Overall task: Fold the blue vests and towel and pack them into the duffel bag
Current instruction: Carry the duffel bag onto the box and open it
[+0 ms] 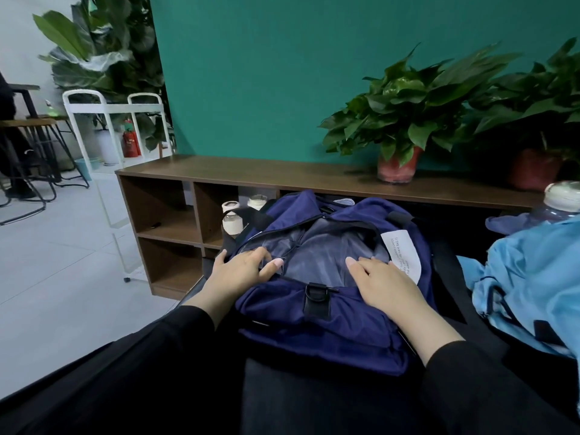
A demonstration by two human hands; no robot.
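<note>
A navy duffel bag (317,328) lies on the black table in front of me, its top unzipped and the grey lining (317,249) showing. My left hand (238,271) rests on the left side of the opening, fingers on the rim and thumb stretched toward the lining. On the right side of the opening my right hand (386,287) lies flat with straight fingers, beside a white label (403,252). Light blue vests (530,277) lie in a crumpled heap at the right. No towel can be told apart.
A low wooden shelf unit (175,221) stands behind the table, holding white-capped jars (232,218) and two potted plants (398,127) on top. A clear bottle with a white cap (561,199) stands at the far right. A white cart (116,127) is at the left.
</note>
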